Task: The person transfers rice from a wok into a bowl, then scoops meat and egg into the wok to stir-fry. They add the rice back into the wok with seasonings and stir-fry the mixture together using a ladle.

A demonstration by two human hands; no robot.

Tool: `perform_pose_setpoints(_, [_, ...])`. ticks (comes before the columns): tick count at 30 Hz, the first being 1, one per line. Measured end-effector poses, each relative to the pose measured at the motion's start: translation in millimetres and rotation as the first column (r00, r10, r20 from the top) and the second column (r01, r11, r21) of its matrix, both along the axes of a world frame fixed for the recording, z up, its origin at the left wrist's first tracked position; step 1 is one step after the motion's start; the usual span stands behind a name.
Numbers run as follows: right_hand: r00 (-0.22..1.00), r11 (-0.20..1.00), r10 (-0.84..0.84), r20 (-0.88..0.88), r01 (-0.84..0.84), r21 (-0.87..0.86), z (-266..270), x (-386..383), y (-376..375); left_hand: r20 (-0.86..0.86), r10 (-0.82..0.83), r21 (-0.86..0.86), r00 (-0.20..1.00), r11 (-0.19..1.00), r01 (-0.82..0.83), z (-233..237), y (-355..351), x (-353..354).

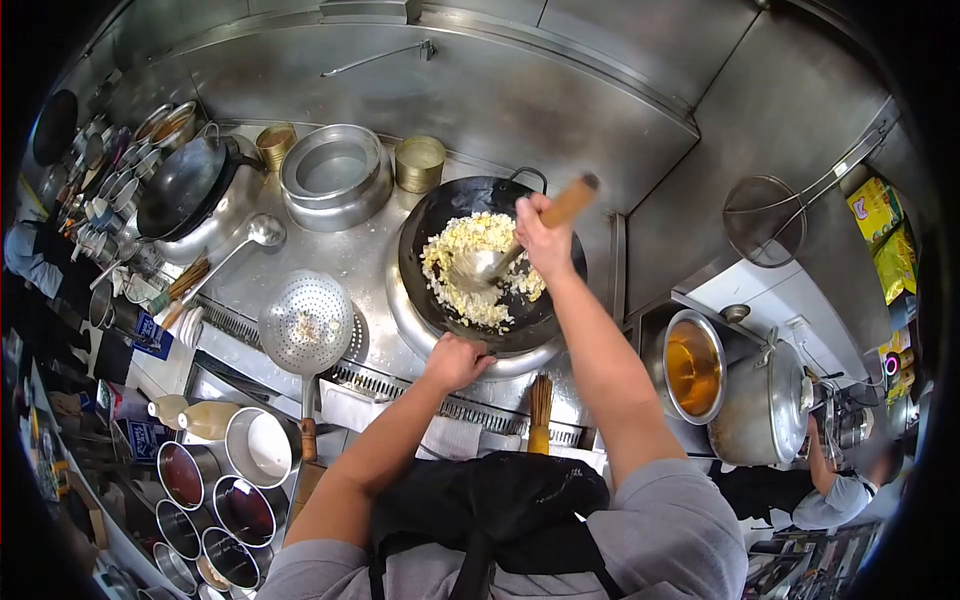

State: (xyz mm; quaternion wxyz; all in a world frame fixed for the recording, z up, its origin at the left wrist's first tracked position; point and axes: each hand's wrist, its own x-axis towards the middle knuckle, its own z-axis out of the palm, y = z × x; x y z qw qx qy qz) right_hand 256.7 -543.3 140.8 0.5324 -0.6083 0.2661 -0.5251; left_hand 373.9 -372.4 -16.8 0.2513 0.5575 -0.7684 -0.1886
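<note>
A black wok (440,215) holds pale fried rice with egg (470,260). My right hand (541,240) is closed on the wooden handle of a metal ladle (480,265), whose bowl rests in the rice. My left hand (455,362) grips the wok's near rim, apparently through a cloth. Both arms reach out from grey sleeves over a black apron.
A perforated skimmer (306,322) lies left of the wok, with a second ladle (262,232) and another black wok (185,185) beyond. Steel pots (335,172), sauce tins (245,505) at the lower left, an oil pot (693,366) and another person (835,495) at the right.
</note>
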Motion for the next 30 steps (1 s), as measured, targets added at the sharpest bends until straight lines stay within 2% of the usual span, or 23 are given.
perform_pose_setpoints(1, [0.994,0.999,0.03,-0.106,-0.027,0.03,18.5,1.1,-10.8,0.001,0.005,-0.011,1.0,1.0,-0.005,1.8,-2.9,0.3])
perform_pose_setpoints(2, [0.968,0.987,-0.162,-0.19,0.163,-0.009,43.8,9.6,-7.4,-0.006,0.005,-0.005,1.0,1.0,-0.005,-0.6,-0.3,-0.5])
perform_pose_setpoints(3, [0.972,0.989,-0.145,-0.185,0.145,-0.014,62.6,2.9,-8.8,-0.012,0.003,-0.002,1.0,1.0,-0.003,-2.0,-0.1,0.2])
perform_pose_setpoints(5, [0.966,0.96,-0.257,-0.019,0.253,-0.118,83.6,-9.5,3.1,-0.026,0.007,-0.036,1.0,0.999,-0.008,-4.2,-1.6,1.9])
perform_pose_setpoints(6, [0.966,0.96,-0.258,-0.023,0.253,-0.121,70.2,-9.0,-6.0,-0.047,0.011,-0.053,0.999,0.999,-0.014,-4.0,-0.5,0.3])
perform_pose_setpoints(8, [0.89,0.902,-0.41,0.2,0.429,-0.057,16.1,-10.3,-32.6,-0.022,0.009,-0.02,1.0,1.0,-0.009,0.0,0.1,-2.1])
perform_pose_setpoints(9, [0.959,0.966,-0.258,0.12,0.255,0.041,22.0,-10.3,-37.9,0.013,0.011,0.003,1.0,1.0,-0.011,3.1,-1.1,-1.6])
perform_pose_setpoints(11, [0.963,0.958,-0.263,-0.055,0.267,0.106,56.9,-2.9,-40.4,0.006,0.01,-0.02,1.0,1.0,-0.01,-0.7,-5.6,2.2])
perform_pose_setpoints(12, [0.962,0.955,-0.267,-0.054,0.272,0.117,56.5,-5.5,-30.6,-0.01,-0.004,-0.029,1.0,1.0,0.004,-4.0,-1.2,1.3])
perform_pose_setpoints(14, [0.953,0.981,-0.171,0.25,0.188,-0.045,60.0,-9.6,-21.8,-0.005,0.004,-0.027,1.0,1.0,-0.004,-4.1,-5.1,3.3])
perform_pose_setpoints(17, [0.949,0.972,-0.222,0.225,0.233,-0.021,-9.5,-6.2,-52.8,-0.015,0.013,0.015,1.0,1.0,-0.013,-4.7,4.8,-3.4])
perform_pose_setpoints(18, [0.968,0.972,-0.233,0.09,0.228,0.063,22.3,-2.7,-49.0,-0.004,0.019,0.019,1.0,1.0,-0.018,-0.8,-0.6,0.0])
perform_pose_setpoints(19, [0.968,0.972,-0.23,0.097,0.225,0.064,42.6,-0.1,-45.0,0.003,0.021,0.018,1.0,1.0,-0.022,0.0,-1.4,2.3])
perform_pose_setpoints(21, [0.937,0.94,-0.341,0.074,0.341,0.012,63.4,-5.3,-40.6,-0.004,0.003,0.029,1.0,1.0,-0.003,-2.3,-0.9,2.6])
perform_pose_setpoints(22, [0.93,0.939,-0.292,0.224,0.323,-0.118,55.4,-14.6,-45.6,-0.006,0.01,0.02,1.0,1.0,-0.009,-2.2,-6.1,3.7])
perform_pose_setpoints(23, [0.934,0.942,-0.284,0.215,0.314,-0.118,38.5,-13.1,-57.2,-0.012,0.015,0.006,1.0,1.0,-0.015,-4.3,-5.6,2.4])
perform_pose_setpoints(25, [0.884,0.898,-0.425,0.192,0.438,-0.029,5.2,-12.9,-79.4,-0.016,0.015,0.008,1.0,1.0,-0.015,-8.1,3.8,-1.5])
perform_pose_setpoints(26, [0.945,0.947,-0.321,0.058,0.319,0.037,23.1,-9.8,-78.2,-0.002,0.013,0.03,1.0,0.999,-0.013,-4.1,2.1,-1.2])
perform_pose_setpoints(27, [0.944,0.947,-0.322,0.066,0.321,0.034,40.6,-5.1,-69.6,0.014,0.011,0.049,1.0,0.999,-0.012,-0.4,-0.6,0.4])
perform_pose_setpoints(29, [0.959,0.965,-0.259,0.117,0.262,-0.014,59.4,5.3,-46.9,0.002,0.01,0.036,1.0,0.999,-0.01,-0.6,-1.4,2.3])
perform_pose_setpoints(30, [0.947,0.975,-0.213,0.242,0.222,-0.01,49.8,6.5,-38.3,-0.013,0.012,0.007,1.0,1.0,-0.011,-0.9,-2.0,3.3])
